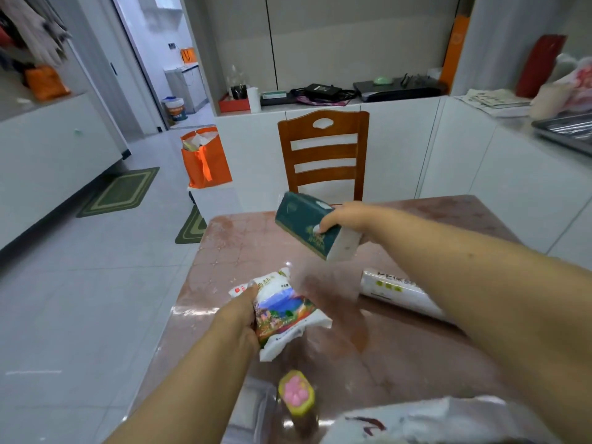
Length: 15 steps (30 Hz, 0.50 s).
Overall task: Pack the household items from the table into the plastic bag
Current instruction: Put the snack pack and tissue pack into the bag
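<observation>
My right hand (344,217) grips a dark green tissue pack (304,224) by its near end and holds it tilted above the far half of the table (416,354). My left hand (238,322) holds a white salt packet (285,312) with a colourful landscape print, lifted just over the table's left side. A white roll of cling film (394,291) lies on the table under my right forearm. At the bottom edge sits a yellow-green sponge (296,392) with a pink paw print. A crumpled white plastic bag (426,424) fills the bottom right corner.
A wooden chair (323,149) stands at the table's far side, before white cabinets. An orange shopping bag (205,158) rests on a low white surface to the left. Green mats lie on the tiled floor at left. A metal tray (567,131) sits on the right counter.
</observation>
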### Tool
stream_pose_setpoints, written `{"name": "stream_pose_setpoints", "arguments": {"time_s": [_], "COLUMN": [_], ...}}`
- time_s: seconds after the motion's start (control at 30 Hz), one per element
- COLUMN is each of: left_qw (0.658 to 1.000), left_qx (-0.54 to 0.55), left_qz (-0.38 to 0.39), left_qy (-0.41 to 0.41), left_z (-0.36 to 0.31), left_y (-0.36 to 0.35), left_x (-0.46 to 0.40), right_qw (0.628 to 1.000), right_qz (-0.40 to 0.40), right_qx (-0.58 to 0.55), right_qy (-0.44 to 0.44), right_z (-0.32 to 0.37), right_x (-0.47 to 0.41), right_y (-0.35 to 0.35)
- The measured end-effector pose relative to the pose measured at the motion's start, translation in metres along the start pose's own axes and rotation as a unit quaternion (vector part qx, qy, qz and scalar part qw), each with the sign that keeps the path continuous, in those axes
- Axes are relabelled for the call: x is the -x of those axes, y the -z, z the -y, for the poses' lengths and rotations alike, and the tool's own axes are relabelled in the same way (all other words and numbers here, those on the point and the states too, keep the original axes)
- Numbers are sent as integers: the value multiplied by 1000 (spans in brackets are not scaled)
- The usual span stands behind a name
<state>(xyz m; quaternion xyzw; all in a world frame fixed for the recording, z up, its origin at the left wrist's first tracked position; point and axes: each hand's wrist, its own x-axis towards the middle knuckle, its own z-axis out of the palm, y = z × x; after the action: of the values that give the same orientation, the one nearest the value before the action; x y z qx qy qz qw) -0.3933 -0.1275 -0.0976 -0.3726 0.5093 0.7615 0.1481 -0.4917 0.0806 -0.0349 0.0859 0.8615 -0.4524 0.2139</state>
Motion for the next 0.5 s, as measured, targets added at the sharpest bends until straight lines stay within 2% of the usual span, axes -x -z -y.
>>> {"name": "stream_pose_setpoints", "arguments": {"time_s": [0.13,0.3,0.4,0.5], "left_qw": [999,987,982,970], "left_qx": [-5,-43,-74,-122], "left_qz": [20,48,77,103], "left_qy": [-51,-144,-155,-184], "left_z": [-17,-38,-43,-45], "left_y": [-19,-43,-48,-53], "left_x": [41,117,165,220], "right_qw": [997,996,985,960], "right_qz": [-18,-49,-84,7], "right_qx": [-65,-37,-143,-276], "right_qy": [35,59,45,41], "right_z": [30,41,38,26], "right_x": [82,182,231,273], "right_y": [23,16,32,52]}}
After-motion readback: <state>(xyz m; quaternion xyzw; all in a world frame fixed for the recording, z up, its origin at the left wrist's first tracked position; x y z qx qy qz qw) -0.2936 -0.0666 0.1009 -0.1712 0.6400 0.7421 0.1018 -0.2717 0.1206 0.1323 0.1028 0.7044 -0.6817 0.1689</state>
